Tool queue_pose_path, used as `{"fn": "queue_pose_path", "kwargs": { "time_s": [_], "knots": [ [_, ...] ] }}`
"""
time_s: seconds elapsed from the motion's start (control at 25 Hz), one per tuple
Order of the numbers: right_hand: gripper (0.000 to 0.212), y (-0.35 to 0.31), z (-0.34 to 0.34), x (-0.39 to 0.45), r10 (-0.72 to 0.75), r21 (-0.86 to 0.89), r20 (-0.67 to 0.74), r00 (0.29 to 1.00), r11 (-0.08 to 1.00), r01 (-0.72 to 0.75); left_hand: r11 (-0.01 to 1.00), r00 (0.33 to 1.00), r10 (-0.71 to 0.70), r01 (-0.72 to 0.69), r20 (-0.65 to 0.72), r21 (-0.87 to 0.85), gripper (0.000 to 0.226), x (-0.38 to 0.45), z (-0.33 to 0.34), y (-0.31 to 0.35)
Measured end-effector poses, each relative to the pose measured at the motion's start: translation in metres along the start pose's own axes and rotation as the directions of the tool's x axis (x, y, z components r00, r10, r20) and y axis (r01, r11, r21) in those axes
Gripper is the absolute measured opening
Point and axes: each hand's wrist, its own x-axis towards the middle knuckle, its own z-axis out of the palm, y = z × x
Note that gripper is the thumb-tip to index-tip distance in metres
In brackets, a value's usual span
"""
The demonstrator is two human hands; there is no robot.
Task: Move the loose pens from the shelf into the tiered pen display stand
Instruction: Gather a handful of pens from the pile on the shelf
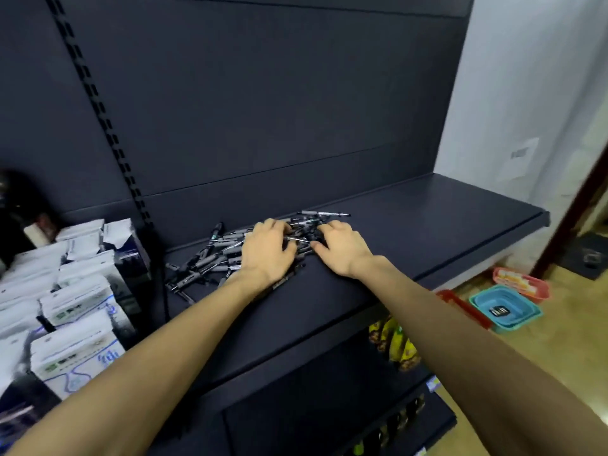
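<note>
A dark blue-grey metal shelf unit with a slotted upright and flat back panel (263,93) fills most of the view, and its broad flat shelf board (427,218) runs from the centre out to the right. Two bare forearms reach in from the bottom corners and converge over the middle of that board. The left hand (266,250) lies palm down with the wrist low near the shelf surface, its fingers curled over the heap and gathering several pens beneath them. The right hand (342,246) is also palm down, just beside the left, fingers bent and digging into the same heap, thumb stretched toward the left hand; it grips pens too, though how many either hand holds cannot be told. The pile of loose grey-and-black pens (210,258) lies on the shelf board, spreading left from under the hands, with one single pen (324,213) lying apart at the back edge of the heap. White and dark printed cardboard boxes (75,307) are stacked at the left end of the shelf. On the floor to the right sit a light blue plastic basket (487,299) and a red plastic basket (539,287), close together. Yellow packets (394,343) show on the lower shelf
</note>
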Motion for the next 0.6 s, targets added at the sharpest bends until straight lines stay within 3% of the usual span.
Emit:
{"fn": "queue_pose_path", "kwargs": {
  "time_s": [0.28,0.6],
  "knots": [
    [0.048,0.012,0.009,0.054,-0.274,0.156,-0.031,0.961,0.949,0.275,0.954,0.998,-0.025,0.041,-0.056,0.298,0.039,-0.006,-0.015,-0.001],
    [0.052,0.003,0.014,0.06,-0.445,0.201,-0.043,0.894,0.873,0.444,0.904,0.97,-0.239,0.207,0.042,0.374,0.072,-0.046,-0.037,-0.015]
  ]
}}
